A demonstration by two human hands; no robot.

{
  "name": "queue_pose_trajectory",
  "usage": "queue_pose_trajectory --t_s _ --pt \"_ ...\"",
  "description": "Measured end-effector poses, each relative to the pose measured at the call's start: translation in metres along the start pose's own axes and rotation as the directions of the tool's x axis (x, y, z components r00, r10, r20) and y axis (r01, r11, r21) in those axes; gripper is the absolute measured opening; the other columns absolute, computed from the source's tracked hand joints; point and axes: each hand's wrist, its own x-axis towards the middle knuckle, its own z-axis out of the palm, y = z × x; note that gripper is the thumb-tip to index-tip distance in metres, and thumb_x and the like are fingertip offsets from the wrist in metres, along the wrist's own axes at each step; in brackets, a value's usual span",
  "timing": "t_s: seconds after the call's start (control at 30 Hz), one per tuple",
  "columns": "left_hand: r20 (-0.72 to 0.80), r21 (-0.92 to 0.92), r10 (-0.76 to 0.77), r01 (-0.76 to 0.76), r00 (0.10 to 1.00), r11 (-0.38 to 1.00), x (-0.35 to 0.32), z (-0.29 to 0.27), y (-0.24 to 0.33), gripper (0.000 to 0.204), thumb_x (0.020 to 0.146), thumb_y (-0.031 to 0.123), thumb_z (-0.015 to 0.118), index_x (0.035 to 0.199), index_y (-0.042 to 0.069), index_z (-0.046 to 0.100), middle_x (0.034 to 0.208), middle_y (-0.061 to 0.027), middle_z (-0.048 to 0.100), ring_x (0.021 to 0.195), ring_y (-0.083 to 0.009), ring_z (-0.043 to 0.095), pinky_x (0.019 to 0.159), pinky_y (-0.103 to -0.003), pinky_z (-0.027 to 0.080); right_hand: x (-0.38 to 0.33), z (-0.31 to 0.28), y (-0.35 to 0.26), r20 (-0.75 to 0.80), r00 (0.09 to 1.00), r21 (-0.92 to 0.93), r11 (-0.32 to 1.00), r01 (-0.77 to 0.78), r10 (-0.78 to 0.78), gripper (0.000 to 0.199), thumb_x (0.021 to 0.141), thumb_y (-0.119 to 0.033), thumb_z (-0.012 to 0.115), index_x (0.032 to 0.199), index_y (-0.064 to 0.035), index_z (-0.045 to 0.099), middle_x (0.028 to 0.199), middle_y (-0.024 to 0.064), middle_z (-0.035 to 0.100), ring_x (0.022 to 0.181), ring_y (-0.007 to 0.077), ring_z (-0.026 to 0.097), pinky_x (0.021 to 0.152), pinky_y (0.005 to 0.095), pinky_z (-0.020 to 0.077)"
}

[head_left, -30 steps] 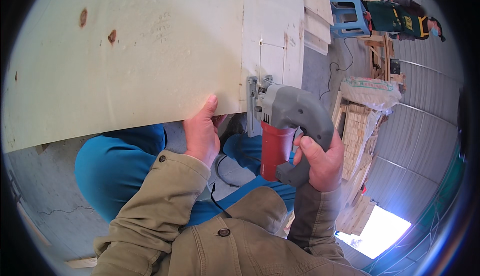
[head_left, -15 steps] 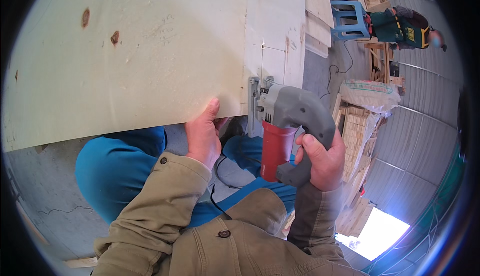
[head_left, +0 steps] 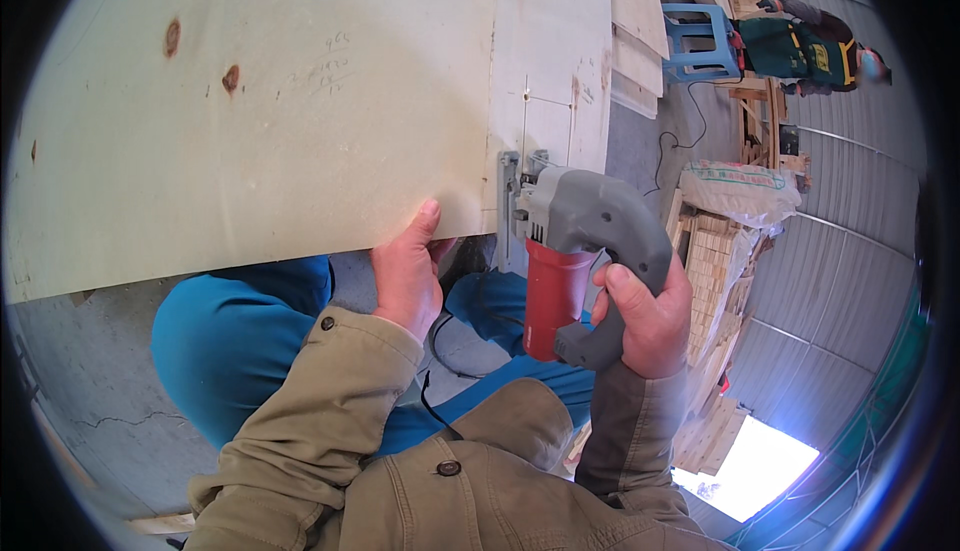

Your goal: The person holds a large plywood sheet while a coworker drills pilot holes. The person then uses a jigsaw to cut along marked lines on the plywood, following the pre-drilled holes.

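A large pale plywood board (head_left: 330,141) with dark knots and pencil marks fills the upper left. My left hand (head_left: 408,273) grips its near edge, thumb on top and fingers partly hidden underneath. Closed round the grey rear handle of a red and grey jigsaw (head_left: 560,286) is my right hand (head_left: 650,319). The saw's metal base plate (head_left: 508,206) lies against the board's near edge, close to its right end. Pencil lines and a small hole (head_left: 526,96) mark the board ahead of the saw. The blade itself is hidden.
Under the board are my blue-trousered legs (head_left: 225,351) on the concrete floor, with a black cord (head_left: 440,346) between them. To the right stand a blue stool (head_left: 695,43), a co-worker (head_left: 800,51), a plastic-wrapped bundle (head_left: 740,191) and stacked timber (head_left: 715,261).
The jigsaw has shifted very slightly farther along the board's edge region, away from me. My left hand stays in place. The co-worker in the background has moved an arm.
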Motion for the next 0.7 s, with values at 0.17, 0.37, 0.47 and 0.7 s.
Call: queue_pose_trajectory --t_s 0.17,0.37,0.47,0.7 --pt "-0.005 -0.002 -0.006 0.006 1.000 1.000 0.0001 -0.0001 -0.0006 0.028 0.100 0.014 0.066 0.127 0.007 0.062 0.120 -0.0065 0.070 0.106 -0.0187 0.069 0.090 -0.035 0.059 0.0024 -0.0005 -0.0012 0.006 1.000 -0.015 1.000 0.006 -0.006 0.028 0.095 -0.012 0.070 0.114 0.0034 0.057 0.091 0.0097 0.065 0.065 0.0149 0.061 0.061 0.0288 0.0495" --pt "0.012 -0.008 -0.009 0.009 1.000 1.000 0.0008 -0.0012 -0.0009 0.027 0.101 0.014 0.066 0.126 0.007 0.063 0.119 -0.0069 0.070 0.107 -0.0188 0.069 0.091 -0.035 0.059 0.0046 0.0007 -0.0038 -0.005 1.000 -0.018 1.000 0.001 -0.001 0.026 0.095 -0.010 0.069 0.114 0.0037 0.057 0.090 0.0096 0.065 0.064 0.0149 0.061 0.061 0.0289 0.0495" --pt "0.019 -0.018 -0.007 0.008 1.000 1.000 -0.0002 -0.0008 -0.0008 0.026 0.101 0.014 0.065 0.126 0.007 0.063 0.120 -0.0072 0.070 0.108 -0.0189 0.069 0.092 -0.035 0.059 0.0060 0.0017 -0.0048 -0.002 1.000 -0.017 1.000 0.011 -0.011 0.025 0.095 -0.009 0.068 0.113 0.0039 0.057 0.090 0.0096 0.065 0.064 0.0148 0.061 0.061 0.0289 0.0496" --pt "0.007 0.005 -0.043 0.043 0.999 0.999 0.0004 -0.0011 0.0008 0.028 0.101 0.014 0.065 0.127 0.007 0.062 0.122 -0.0073 0.069 0.108 -0.0192 0.069 0.092 -0.035 0.059 0.0090 0.0039 -0.0075 -0.006 1.000 -0.022 1.000 0.020 -0.020 0.023 0.096 -0.008 0.067 0.113 0.0040 0.057 0.090 0.0096 0.065 0.064 0.0147 0.061 0.061 0.0288 0.0496"
